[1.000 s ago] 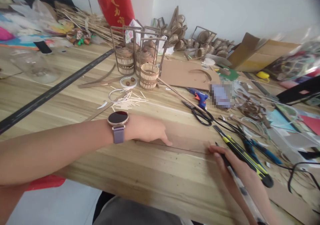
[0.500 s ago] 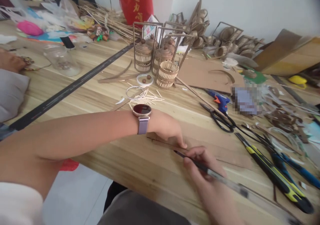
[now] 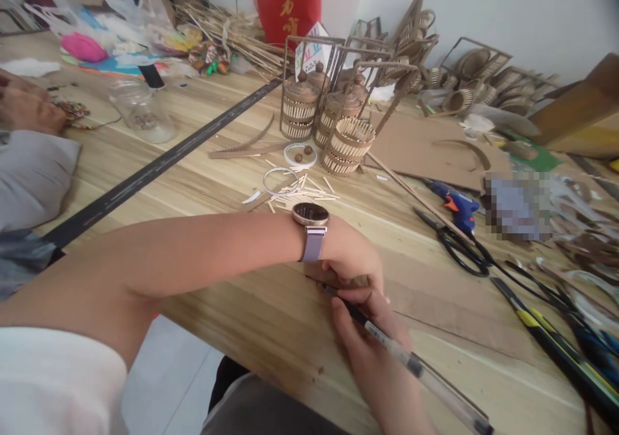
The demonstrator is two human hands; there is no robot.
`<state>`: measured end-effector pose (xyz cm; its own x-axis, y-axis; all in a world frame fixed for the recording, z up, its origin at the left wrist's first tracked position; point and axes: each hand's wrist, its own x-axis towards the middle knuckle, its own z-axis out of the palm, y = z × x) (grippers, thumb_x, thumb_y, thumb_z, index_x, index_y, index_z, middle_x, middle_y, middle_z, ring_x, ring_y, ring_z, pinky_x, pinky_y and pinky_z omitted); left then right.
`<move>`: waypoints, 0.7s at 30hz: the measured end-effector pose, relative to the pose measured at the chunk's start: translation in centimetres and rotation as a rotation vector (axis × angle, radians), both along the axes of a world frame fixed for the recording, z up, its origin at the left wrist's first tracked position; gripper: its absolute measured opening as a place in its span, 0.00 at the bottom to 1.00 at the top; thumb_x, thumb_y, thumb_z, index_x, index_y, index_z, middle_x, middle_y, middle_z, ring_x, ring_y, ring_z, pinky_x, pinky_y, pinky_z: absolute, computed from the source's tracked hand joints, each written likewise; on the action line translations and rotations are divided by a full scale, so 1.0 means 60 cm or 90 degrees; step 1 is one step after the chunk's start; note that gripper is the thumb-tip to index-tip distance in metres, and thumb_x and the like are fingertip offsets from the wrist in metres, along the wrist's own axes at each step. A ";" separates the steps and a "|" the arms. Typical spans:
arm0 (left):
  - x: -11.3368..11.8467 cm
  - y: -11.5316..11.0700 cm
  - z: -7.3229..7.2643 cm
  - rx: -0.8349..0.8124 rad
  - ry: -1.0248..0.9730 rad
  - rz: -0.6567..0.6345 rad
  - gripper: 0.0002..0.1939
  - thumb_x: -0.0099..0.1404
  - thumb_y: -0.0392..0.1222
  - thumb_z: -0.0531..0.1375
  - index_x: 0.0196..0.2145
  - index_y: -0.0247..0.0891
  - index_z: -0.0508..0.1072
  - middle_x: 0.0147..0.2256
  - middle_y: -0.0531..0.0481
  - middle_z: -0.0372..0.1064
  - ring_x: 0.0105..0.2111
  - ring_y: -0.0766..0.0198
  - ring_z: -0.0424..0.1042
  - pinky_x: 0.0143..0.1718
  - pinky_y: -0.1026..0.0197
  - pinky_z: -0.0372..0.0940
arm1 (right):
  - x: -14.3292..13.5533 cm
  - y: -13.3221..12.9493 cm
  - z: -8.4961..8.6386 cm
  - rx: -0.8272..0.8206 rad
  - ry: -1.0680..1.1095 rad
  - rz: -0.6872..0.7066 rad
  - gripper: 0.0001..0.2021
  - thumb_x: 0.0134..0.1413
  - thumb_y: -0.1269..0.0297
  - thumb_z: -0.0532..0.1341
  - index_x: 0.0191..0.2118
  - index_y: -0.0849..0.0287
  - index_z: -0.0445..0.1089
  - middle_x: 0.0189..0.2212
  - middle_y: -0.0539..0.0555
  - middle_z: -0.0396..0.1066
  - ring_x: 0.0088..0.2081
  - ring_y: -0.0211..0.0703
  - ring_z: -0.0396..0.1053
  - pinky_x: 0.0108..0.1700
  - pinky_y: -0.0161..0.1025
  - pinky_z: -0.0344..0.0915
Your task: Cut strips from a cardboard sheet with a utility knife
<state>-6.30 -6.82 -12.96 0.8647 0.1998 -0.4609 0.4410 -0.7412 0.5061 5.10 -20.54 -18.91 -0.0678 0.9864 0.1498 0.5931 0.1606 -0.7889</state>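
Observation:
My right hand [image 3: 374, 332] grips a pen [image 3: 387, 338] with a black grip and clear barrel, its tip pointing left near the edge of a brown cardboard strip [image 3: 449, 306]. My left hand [image 3: 355, 261], below a watch with a purple strap [image 3: 312, 229], rests on that strip just beyond the pen. Its fingers are mostly hidden behind my right hand, so what they hold does not show. The strip lies on the wooden table and reaches out to the right.
Small stick-walled baskets [image 3: 348, 145], loose sticks [image 3: 304, 190] and a white ring [image 3: 280, 181] stand or lie beyond my left wrist. A glue gun [image 3: 454, 206], scissors [image 3: 459, 248] and a yellow-black cutter [image 3: 556, 345] lie right. Another person's hand [image 3: 31, 106] is far left.
The camera view has shifted, so the table things appear further right. My right hand with the pen has moved left along the strip, closer under my left hand.

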 end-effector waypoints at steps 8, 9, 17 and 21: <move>0.002 0.006 -0.005 -0.031 -0.004 0.000 0.37 0.52 0.20 0.56 0.52 0.55 0.77 0.37 0.56 0.78 0.24 0.64 0.69 0.24 0.63 0.61 | -0.017 -0.006 0.004 -0.012 0.030 -0.053 0.08 0.56 0.57 0.61 0.32 0.55 0.72 0.29 0.53 0.76 0.30 0.42 0.72 0.32 0.37 0.67; 0.002 0.007 -0.007 -0.033 0.001 -0.001 0.37 0.53 0.21 0.55 0.54 0.55 0.76 0.37 0.56 0.78 0.23 0.64 0.68 0.25 0.63 0.61 | -0.016 -0.006 0.003 -0.007 0.025 -0.049 0.08 0.56 0.57 0.61 0.31 0.55 0.72 0.28 0.53 0.76 0.29 0.42 0.72 0.32 0.38 0.67; -0.004 0.005 -0.008 -0.039 -0.028 0.032 0.31 0.53 0.24 0.58 0.47 0.57 0.80 0.32 0.56 0.76 0.27 0.63 0.70 0.30 0.62 0.62 | -0.010 -0.003 0.003 0.012 -0.003 -0.026 0.08 0.57 0.58 0.60 0.30 0.55 0.71 0.26 0.50 0.75 0.26 0.40 0.70 0.29 0.35 0.66; -0.006 0.005 -0.015 -0.029 -0.039 0.081 0.30 0.52 0.28 0.62 0.48 0.60 0.78 0.31 0.56 0.75 0.27 0.63 0.70 0.29 0.65 0.61 | 0.081 -0.005 0.013 0.030 -0.021 -0.101 0.13 0.56 0.52 0.61 0.28 0.54 0.72 0.24 0.51 0.75 0.23 0.41 0.70 0.24 0.35 0.65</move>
<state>-6.65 -6.54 -13.89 0.8607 0.2891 -0.4190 0.4967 -0.6573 0.5668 9.94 -20.85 -18.13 0.0828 0.9770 0.1963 0.6397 0.0990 -0.7622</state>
